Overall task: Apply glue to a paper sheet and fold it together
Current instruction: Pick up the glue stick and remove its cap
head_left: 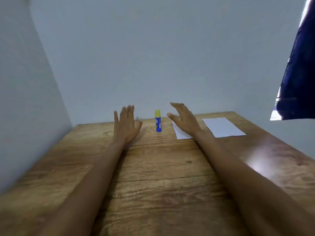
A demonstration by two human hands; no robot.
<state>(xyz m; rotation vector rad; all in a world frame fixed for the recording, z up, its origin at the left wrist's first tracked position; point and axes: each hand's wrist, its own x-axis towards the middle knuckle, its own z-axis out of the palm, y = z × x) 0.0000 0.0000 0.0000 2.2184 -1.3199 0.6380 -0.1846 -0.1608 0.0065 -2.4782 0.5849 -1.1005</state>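
Note:
A blue glue stick [158, 121] with a yellow cap stands upright near the far edge of the wooden table [153, 176]. My left hand [126, 123] is stretched out to its left, fingers straight, holding nothing. My right hand [183, 119] hovers to its right, fingers spread and empty, above a white paper sheet [180, 133] that it partly hides. A second white paper sheet [222, 127] lies flat farther right. Neither hand touches the glue stick.
Pale walls close off the table at the back and on the left. A dark blue cloth [298, 74] hangs at the upper right beside a bright window strip. The near part of the table holds only my forearms.

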